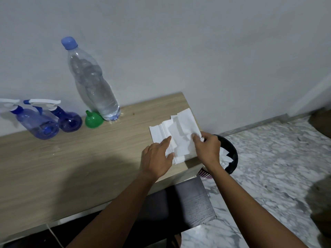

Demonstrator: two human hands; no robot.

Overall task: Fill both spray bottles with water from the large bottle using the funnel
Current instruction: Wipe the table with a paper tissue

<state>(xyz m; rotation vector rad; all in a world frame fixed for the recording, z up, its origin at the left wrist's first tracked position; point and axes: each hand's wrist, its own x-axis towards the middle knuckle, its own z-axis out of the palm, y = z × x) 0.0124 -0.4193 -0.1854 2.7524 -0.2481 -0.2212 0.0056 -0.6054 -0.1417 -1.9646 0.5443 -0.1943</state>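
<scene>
Pinching top tissue (180, 138) with right hand (207, 148), pressing the stack (157, 134) flat with left hand (157, 159); leaving green funnel (93, 120) well leftward, nearer left hand.

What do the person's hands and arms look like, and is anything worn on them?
The left hand and the right hand are bare: no gloves, rings, watch or bracelet show. Both forearms are bare too, and no sleeve is in view.

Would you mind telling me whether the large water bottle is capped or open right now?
Capped: the blue cap sits on the neck of the large water bottle, which stands upright.
</scene>
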